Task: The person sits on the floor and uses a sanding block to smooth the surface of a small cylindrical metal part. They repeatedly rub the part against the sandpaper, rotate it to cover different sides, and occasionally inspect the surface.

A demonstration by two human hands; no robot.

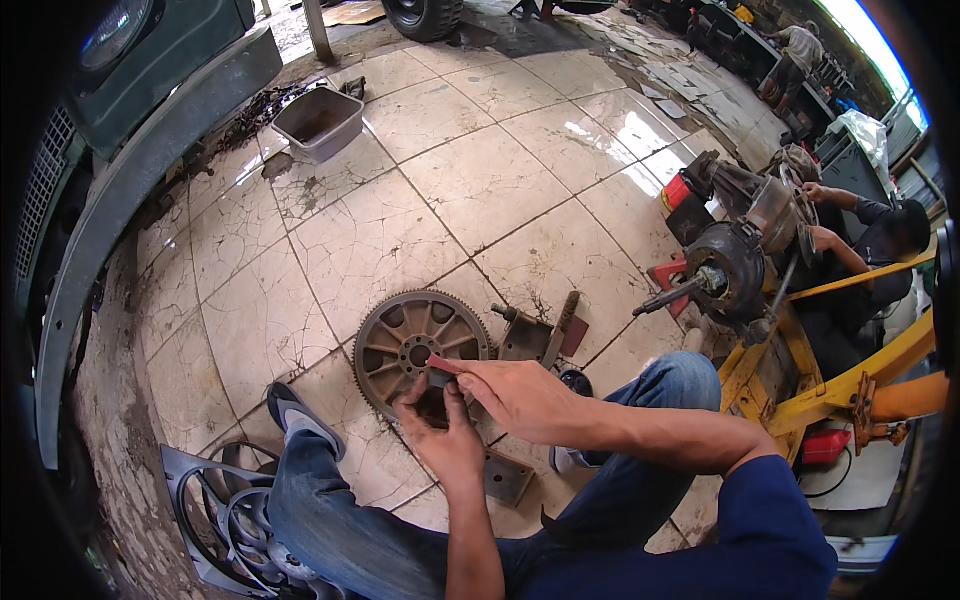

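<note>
A: Nearest the lens?
B: Blue jeans (330,520) and a grey shoe (300,415), beside a wire fan guard (225,510) flat on the floor at lower left.

A: And the hands?
B: Left hand (445,440) cupped low, fingers curled around something dark and small; too hidden to name. Right hand (515,390) laid across it, thumb and forefinger pinched narrow on a thin reddish strip (442,364).

A: Where was that strip?
B: Tip right at the hub of a toothed wheel (415,345), flat on the tiles just ahead of both hands. Touching or just above, hard to tell.

A: Around the wheel?
B: Rusty metal plate (528,338) with a threaded bar (562,325) leaning over it, just right of the wheel. Another flat plate (508,478) under the right forearm.

A: Farther out?
B: Cracked white floor tiles (480,190). At right, a heavy machine part (735,265) resting on a yellow stand (800,395), with another person (880,245) crouched behind it, hands on it. Grey plastic tub (320,122) far back at left, near a vehicle bumper (130,180).
</note>
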